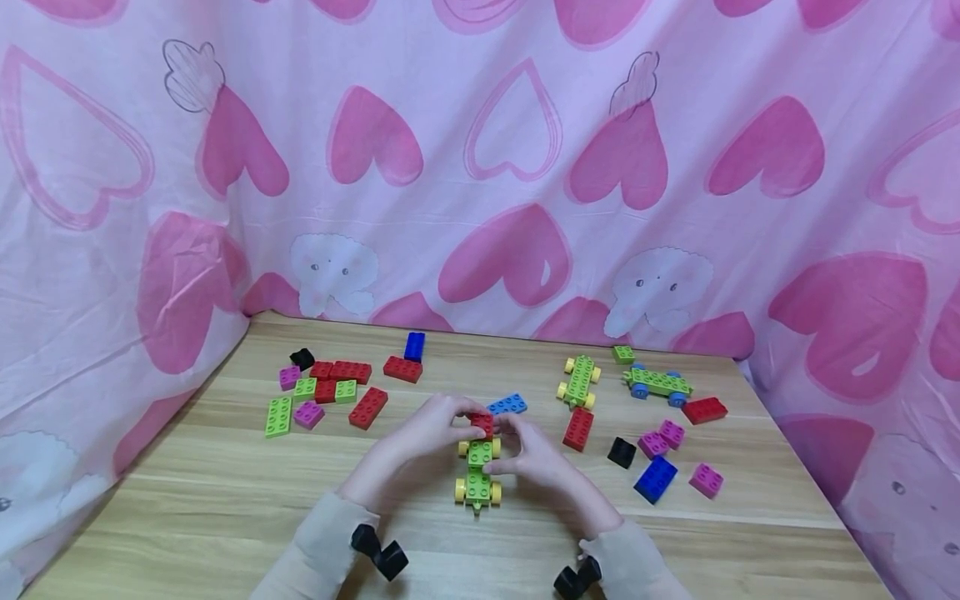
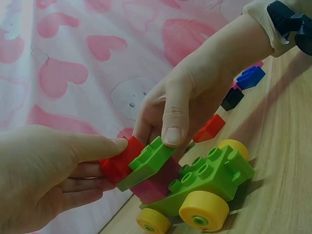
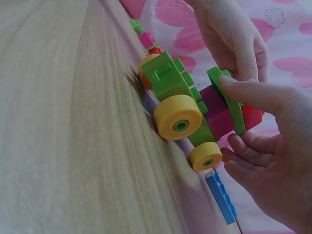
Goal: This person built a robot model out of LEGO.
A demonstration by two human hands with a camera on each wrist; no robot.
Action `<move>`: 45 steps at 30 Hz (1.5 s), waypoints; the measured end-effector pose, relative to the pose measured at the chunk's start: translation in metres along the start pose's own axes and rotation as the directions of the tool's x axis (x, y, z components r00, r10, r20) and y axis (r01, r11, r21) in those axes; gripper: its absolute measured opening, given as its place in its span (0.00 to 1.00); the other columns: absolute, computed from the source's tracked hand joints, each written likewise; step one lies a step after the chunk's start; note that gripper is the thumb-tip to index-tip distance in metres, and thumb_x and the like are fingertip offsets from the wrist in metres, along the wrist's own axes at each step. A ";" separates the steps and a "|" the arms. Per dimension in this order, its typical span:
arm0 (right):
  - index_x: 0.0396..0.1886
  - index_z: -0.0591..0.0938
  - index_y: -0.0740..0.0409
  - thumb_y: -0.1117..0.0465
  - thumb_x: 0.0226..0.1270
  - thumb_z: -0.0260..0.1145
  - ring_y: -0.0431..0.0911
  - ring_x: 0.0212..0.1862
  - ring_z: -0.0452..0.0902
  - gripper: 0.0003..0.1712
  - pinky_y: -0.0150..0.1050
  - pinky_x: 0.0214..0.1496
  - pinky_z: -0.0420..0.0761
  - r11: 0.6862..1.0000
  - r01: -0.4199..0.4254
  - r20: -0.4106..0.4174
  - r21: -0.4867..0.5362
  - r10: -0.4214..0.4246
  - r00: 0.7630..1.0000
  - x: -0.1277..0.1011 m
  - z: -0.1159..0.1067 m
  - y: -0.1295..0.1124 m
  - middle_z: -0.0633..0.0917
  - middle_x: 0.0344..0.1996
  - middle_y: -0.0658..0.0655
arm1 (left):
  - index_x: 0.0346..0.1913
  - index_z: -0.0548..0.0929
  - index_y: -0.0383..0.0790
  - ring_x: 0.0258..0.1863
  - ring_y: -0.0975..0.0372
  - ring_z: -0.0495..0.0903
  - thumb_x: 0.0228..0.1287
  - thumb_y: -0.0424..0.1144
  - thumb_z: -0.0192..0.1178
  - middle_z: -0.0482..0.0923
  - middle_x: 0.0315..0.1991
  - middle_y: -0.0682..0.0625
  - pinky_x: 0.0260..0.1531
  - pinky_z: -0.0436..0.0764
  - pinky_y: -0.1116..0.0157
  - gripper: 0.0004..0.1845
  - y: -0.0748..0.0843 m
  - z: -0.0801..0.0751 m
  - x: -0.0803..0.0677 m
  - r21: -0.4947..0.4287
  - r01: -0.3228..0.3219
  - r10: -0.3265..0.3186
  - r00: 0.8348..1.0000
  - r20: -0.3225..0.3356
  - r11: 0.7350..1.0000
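Hands meeting over a green plastic toy car with yellow wheels (image 1: 477, 478) in the middle of a pale wooden tabletop (image 1: 187, 500).

Head view: the left hand (image 1: 427, 429) and right hand (image 1: 528, 454) close in from either side, fingers curled round a small red plastic brick (image 1: 482, 423) at the car's far end, so the car stays steady on its wheels; loose red, green, blue, pink and black bricks (image 1: 330, 387) lie scattered around.
Left wrist view: the right hand's thumb (image 2: 173, 129) presses a tilted green plastic plate (image 2: 146, 163) down while the left hand backs the red brick against it.
Right wrist view: the car rests on the tabletop, both hands pinching the pieces stacked above a magenta brick (image 3: 217, 112).
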State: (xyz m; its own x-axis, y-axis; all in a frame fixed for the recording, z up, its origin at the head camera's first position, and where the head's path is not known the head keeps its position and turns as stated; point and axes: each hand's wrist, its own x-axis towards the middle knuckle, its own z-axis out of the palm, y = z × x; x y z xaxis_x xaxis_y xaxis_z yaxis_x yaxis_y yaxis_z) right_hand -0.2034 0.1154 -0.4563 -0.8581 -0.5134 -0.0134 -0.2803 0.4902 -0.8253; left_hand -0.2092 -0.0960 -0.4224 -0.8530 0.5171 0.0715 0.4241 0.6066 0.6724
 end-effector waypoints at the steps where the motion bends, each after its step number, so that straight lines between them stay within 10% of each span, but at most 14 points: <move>1: 0.62 0.72 0.62 0.53 0.51 0.78 0.57 0.62 0.73 0.41 0.58 0.69 0.68 1.000 0.003 -0.003 -0.003 -0.003 1.000 0.000 0.000 0.000 0.79 0.57 0.61 | 0.55 0.83 0.41 0.56 0.55 0.80 0.66 0.39 0.63 0.84 0.52 0.48 0.59 0.78 0.55 0.16 0.000 0.000 0.000 0.002 0.000 0.000 1.000 -0.001 1.000; 30: 0.62 0.72 0.60 0.52 0.50 0.79 0.56 0.61 0.74 0.41 0.57 0.68 0.70 1.000 -0.017 -0.001 0.004 0.017 1.000 -0.001 -0.001 -0.002 0.80 0.56 0.60 | 0.57 0.82 0.44 0.57 0.57 0.79 0.67 0.42 0.63 0.83 0.55 0.50 0.59 0.78 0.55 0.17 -0.005 0.003 -0.001 -0.042 0.027 -0.027 1.000 0.002 0.999; 45: 0.70 0.66 0.57 0.55 0.48 0.80 0.55 0.67 0.69 0.50 0.54 0.72 0.66 0.998 0.035 0.055 0.057 -0.039 0.998 -0.004 -0.006 -0.003 0.75 0.63 0.58 | 0.69 0.70 0.42 0.61 0.55 0.74 0.54 0.53 0.72 0.75 0.63 0.49 0.60 0.76 0.49 0.41 -0.013 -0.009 -0.011 -0.094 0.020 -0.015 0.998 0.054 0.995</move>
State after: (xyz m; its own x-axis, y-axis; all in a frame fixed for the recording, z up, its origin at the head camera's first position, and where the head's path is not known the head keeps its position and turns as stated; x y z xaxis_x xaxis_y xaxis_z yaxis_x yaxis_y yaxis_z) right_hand -0.2019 0.1196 -0.4502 -0.8216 -0.5699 -0.0126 -0.2858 0.4310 -0.8559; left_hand -0.2076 -0.1151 -0.4258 -0.8415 0.5398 0.0218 0.3768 0.5576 0.7397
